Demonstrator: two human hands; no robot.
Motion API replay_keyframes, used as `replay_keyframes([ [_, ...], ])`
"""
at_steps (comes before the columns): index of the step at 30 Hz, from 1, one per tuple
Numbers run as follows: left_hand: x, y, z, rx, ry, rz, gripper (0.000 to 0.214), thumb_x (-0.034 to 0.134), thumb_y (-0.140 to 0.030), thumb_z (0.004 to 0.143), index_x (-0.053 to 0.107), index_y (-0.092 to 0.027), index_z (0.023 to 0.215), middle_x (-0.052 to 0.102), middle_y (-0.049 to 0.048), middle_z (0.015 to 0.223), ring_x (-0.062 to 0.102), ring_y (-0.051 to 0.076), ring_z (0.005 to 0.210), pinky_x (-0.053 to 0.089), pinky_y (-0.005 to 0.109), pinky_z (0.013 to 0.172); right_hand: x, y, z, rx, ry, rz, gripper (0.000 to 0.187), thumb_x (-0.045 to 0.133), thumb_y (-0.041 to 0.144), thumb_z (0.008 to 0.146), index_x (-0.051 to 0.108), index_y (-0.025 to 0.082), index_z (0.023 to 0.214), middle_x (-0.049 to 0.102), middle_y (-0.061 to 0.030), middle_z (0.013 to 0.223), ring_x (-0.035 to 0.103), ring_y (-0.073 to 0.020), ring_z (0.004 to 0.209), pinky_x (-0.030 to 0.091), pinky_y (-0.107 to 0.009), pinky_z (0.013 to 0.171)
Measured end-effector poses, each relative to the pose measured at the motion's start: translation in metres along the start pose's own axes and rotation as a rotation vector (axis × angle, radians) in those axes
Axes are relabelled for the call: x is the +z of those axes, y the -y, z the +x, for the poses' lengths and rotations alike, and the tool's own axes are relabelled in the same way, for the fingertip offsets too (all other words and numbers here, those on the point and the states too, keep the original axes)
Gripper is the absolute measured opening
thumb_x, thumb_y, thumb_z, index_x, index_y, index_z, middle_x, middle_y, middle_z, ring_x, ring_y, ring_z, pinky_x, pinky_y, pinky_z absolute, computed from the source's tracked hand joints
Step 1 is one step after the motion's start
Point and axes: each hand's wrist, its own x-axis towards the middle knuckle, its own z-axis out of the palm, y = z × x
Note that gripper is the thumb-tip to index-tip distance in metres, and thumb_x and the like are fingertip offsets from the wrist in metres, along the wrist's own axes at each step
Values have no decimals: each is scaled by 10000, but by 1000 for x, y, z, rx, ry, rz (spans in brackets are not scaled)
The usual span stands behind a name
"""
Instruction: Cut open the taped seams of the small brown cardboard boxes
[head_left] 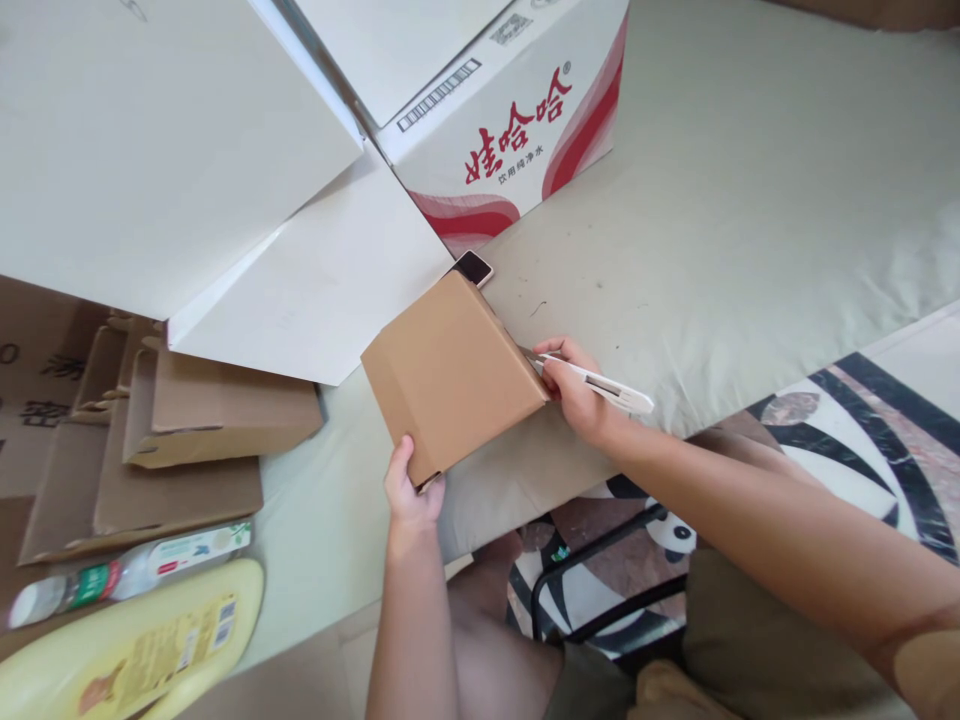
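Note:
A brown cardboard box [457, 370] is tilted above the pale green cloth, its broad plain face toward me. My left hand [411, 485] grips its lower left corner, thumb on the face and fingers behind. At the right edge of the box, my right hand [576, 390] is closed around a white utility knife [626, 394]. The knife's blade end points at the box edge; whether it touches the cardboard I cannot tell. Just past the top corner of the box lies a small device with a dark screen [474, 267], partly covered by the box.
White carton flaps [315, 270] spread at the upper left, beside a white carton with red lettering [525, 140]. Folded brown boxes [217, 410] are stacked at left. A yellow jug [150, 640] and a clear bottle [135, 570] lie below them. The cloth-covered surface [750, 180] extends right.

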Motion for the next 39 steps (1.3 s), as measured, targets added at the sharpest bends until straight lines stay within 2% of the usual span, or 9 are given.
replay_keyframes([
  [4, -1, 1, 0, 19, 17, 15, 366, 816, -411, 649, 740, -213, 947, 761, 12, 899, 705, 167, 792, 532, 264, 708, 0, 1, 0, 11, -10, -5, 176, 518, 333, 781, 590, 258, 922, 452, 49, 608, 417, -155, 594, 294, -294, 558],
  [11, 9, -4, -6, -38, -45, -50, 454, 888, -398, 500, 748, -218, 893, 762, -21, 874, 682, 135, 750, 532, 227, 641, 3, 3, -1, 24, -34, -8, 169, 528, 331, 777, 591, 253, 913, 477, 44, 610, 428, -153, 598, 296, -294, 550],
  [17, 4, -1, -3, 17, 11, 15, 384, 831, -417, 606, 742, -220, 924, 762, 13, 916, 698, 170, 807, 532, 258, 705, 2, 2, -1, 7, -34, -2, 167, 515, 325, 775, 584, 252, 908, 473, 47, 616, 421, -152, 588, 277, -293, 549],
  [27, 0, -3, 0, 9, 56, 31, 365, 841, -406, 613, 721, -194, 885, 755, 16, 849, 701, 167, 745, 531, 262, 669, -1, 3, 2, -22, -16, -10, 161, 515, 325, 770, 582, 257, 900, 419, 61, 563, 408, -151, 557, 291, -296, 545],
  [30, 0, -5, 0, 24, 49, 9, 367, 845, -405, 604, 717, -185, 869, 753, 25, 843, 699, 174, 724, 533, 272, 652, -2, 2, 1, -50, -28, 46, 178, 501, 392, 807, 567, 247, 887, 414, 62, 564, 394, -138, 521, 284, -290, 521],
  [33, 1, -6, -1, 41, 6, -34, 388, 857, -419, 571, 715, -183, 845, 742, 11, 804, 686, 162, 688, 527, 265, 622, -2, -2, 1, -106, -49, 132, 271, 467, 509, 857, 540, 251, 902, 397, 71, 563, 376, -124, 476, 274, -284, 499],
  [36, 1, -5, -1, 46, -23, -56, 390, 868, -410, 548, 722, -179, 826, 741, 18, 793, 684, 165, 672, 526, 263, 598, -2, -5, 1, -112, -69, 212, 342, 466, 597, 849, 507, 260, 893, 381, 79, 561, 357, -113, 439, 252, -279, 476],
  [39, 0, -5, -1, 43, 15, -55, 364, 855, -408, 576, 724, -168, 816, 744, 40, 794, 692, 178, 681, 535, 272, 609, 0, -4, 2, -93, -73, 257, 362, 467, 623, 823, 489, 264, 860, 376, 77, 551, 347, -112, 420, 240, -277, 459],
])
